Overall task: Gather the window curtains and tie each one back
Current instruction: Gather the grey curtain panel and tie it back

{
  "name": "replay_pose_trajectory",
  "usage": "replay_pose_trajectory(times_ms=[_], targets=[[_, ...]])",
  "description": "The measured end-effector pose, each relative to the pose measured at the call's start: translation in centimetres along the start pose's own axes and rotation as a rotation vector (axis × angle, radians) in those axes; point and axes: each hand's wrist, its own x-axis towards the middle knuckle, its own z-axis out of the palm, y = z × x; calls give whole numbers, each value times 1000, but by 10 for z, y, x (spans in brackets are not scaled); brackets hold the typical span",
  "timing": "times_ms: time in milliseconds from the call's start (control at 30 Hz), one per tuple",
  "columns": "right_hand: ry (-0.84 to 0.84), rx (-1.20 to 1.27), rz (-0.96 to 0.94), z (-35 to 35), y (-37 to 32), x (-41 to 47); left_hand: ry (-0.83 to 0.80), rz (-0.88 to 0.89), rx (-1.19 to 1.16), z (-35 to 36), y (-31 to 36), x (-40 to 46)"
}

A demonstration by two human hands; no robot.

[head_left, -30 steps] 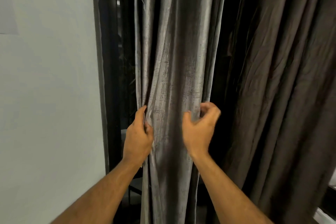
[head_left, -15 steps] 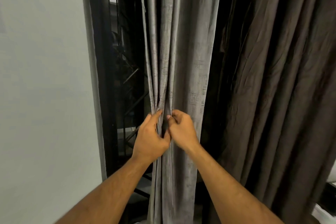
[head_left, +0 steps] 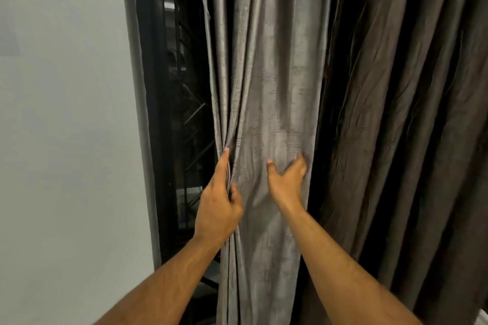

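Presently the grey curtain [head_left: 274, 103] hangs between the dark window [head_left: 182, 103] and a brown curtain [head_left: 401, 124]. The left hand [head_left: 217, 208] holds its gathered left folds in a narrow grip. The right hand [head_left: 286, 179], grip wide, reaches round its right edge.

1. No readable text, label, brand, number or sign appears anywhere in the view.
2. The grey curtain [head_left: 277, 87] bears only woven texture, no lettering.
3. The wall [head_left: 66, 140] left of the curtain is unmarked.
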Motion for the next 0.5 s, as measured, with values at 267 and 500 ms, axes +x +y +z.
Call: replay_pose_trajectory(times_ms=[267,500], targets=[[137,-11,95,-11,-11,35,-38,-113,0,-11,-8,1],[-306,353,55,-15,-7,4,-27,-140,57,-8,-11,5]])
